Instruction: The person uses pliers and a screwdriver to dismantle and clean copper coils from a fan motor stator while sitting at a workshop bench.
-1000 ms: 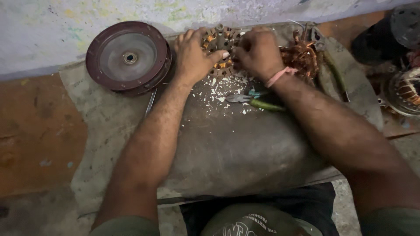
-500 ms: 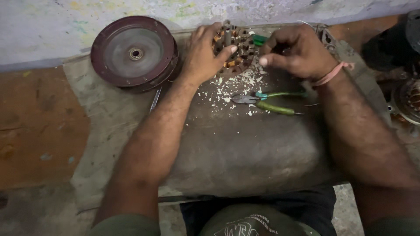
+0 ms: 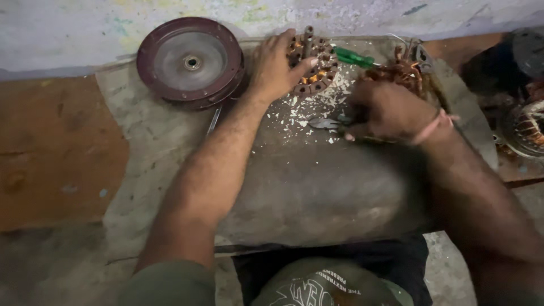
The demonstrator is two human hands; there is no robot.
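Note:
My left hand rests on a round motor stator with copper-coloured windings, gripping its left side at the far edge of the worn work slab. My right hand lies lower and to the right, closed over a pair of pliers whose metal jaws stick out to the left. A green-handled screwdriver lies just right of the stator. White crumbs are scattered on the slab between my hands.
A dark red round motor cover sits at the back left, by the wall. A tangle of copper wire lies behind my right hand. Another wound motor part stands at the right edge. Orange floor lies to the left.
My right hand has left the stator and dropped down onto the pliers. The left hand stays on the stator. The green screwdriver now shows beside it.

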